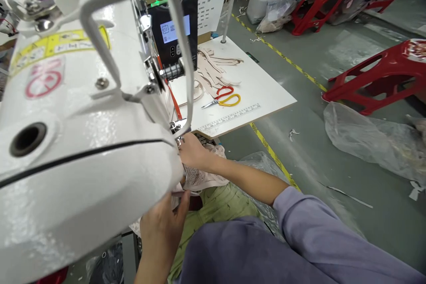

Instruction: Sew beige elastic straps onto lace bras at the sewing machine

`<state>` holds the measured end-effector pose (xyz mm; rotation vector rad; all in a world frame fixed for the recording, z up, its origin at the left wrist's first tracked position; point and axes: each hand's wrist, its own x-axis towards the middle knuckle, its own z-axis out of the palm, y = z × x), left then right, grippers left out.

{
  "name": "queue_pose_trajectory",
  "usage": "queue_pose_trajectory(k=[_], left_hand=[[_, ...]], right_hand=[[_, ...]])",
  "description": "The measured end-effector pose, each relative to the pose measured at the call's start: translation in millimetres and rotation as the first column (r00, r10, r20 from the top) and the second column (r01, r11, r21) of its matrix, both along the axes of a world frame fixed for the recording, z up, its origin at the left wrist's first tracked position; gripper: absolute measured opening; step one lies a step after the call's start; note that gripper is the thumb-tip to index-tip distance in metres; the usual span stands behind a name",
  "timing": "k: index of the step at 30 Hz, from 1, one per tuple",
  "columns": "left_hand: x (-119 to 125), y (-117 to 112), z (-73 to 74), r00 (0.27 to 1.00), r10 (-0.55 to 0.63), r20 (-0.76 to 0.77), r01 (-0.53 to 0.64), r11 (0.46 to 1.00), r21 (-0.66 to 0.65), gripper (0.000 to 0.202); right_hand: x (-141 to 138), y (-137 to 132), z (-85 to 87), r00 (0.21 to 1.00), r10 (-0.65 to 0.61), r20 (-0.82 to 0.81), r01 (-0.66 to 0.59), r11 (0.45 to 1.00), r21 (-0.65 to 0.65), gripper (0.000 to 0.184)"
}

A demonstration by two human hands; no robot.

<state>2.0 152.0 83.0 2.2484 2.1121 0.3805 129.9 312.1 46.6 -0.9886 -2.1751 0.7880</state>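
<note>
Pale pink lace cloth (pixel 203 179) lies bunched beside the nose of the white sewing machine (pixel 83 177), and the right hand (pixel 195 153) is nearer to it, its wrist crossing above. From that hand the cloth sits between 5 and 6 o'clock; from the left hand (pixel 163 217) it sits between 1 and 2 o'clock. Its visible stretch runs roughly from 9 to 3 o'clock, though folds and the machine hide the full long axis. The left thumb stands a little apart from the fingers at the cloth's near edge; whether they pinch it, I cannot tell. The right fingertips are hidden by the machine's nose, so their hold cannot be told either. At 1 o'clock from the right hand, scissors (pixel 220 101) rest on the white table (pixel 266 93), a ruler (pixel 233 117) at their 5 o'clock.
</note>
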Motion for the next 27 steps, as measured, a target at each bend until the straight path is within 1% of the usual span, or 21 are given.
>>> queue_pose_trajectory(k=[3,7,11,12,16,17,19,21,23,25,26,27], left_hand=[[3,-2,2.3,0.999,0.041,-0.005,-0.041,0.997,-0.064,0.055],[11,-3,6.1,0.994,0.097,-0.047,-0.102,0.987,-0.126,0.056],[17,-3,9.3,0.997,0.042,-0.064,-0.05,0.992,-0.119,0.062],[17,-3,10.0,0.996,0.044,-0.074,-0.053,0.991,-0.124,0.063],[18,-5,13.5,0.976,0.151,-0.156,-0.181,0.962,-0.203,0.064],[18,-5,14.2,0.971,0.164,-0.172,-0.2,0.955,-0.221,0.064],[21,-5,14.3,0.972,0.152,-0.178,-0.192,0.953,-0.233,0.065],[23,-5,12.8,0.98,0.125,-0.158,-0.158,0.962,-0.224,0.065],[20,-6,10.9,0.985,0.11,-0.13,-0.136,0.968,-0.211,0.065],[14,-8,11.0,0.984,0.133,-0.121,-0.157,0.962,-0.225,0.066],[12,-10,12.5,0.984,0.155,-0.091,-0.173,0.955,-0.24,0.067],[12,-10,15.0,0.984,0.173,-0.03,-0.175,0.951,-0.256,0.066]], right_hand=[[-2,2,-3.8,0.998,-0.058,-0.026,0.058,0.998,-0.019,0.028],[2,3,0.4,0.992,-0.048,-0.12,0.045,0.999,-0.027,0.035],[9,2,7.0,0.961,-0.021,-0.277,0.012,0.999,-0.035,0.034],[10,2,7.8,0.952,-0.022,-0.305,0.008,0.999,-0.048,0.033],[11,0,8.7,0.938,-0.013,-0.347,-0.014,0.997,-0.075,0.034],[11,0,8.6,0.934,-0.006,-0.358,-0.019,0.998,-0.068,0.034],[12,-2,7.8,0.918,-0.006,-0.397,-0.022,0.998,-0.065,0.034],[14,-4,5.6,0.893,-0.031,-0.45,-0.016,0.995,-0.101,0.035],[16,-8,1.5,0.859,-0.085,-0.505,0.003,0.987,-0.162,0.034],[16,-13,-3.1,0.831,-0.14,-0.539,0.016,0.973,-0.228,0.033],[17,-17,-4.3,0.823,-0.172,-0.542,0.029,0.965,-0.262,0.033],[20,-22,-3.8,0.822,-0.202,-0.533,0.047,0.956,-0.291,0.033]])
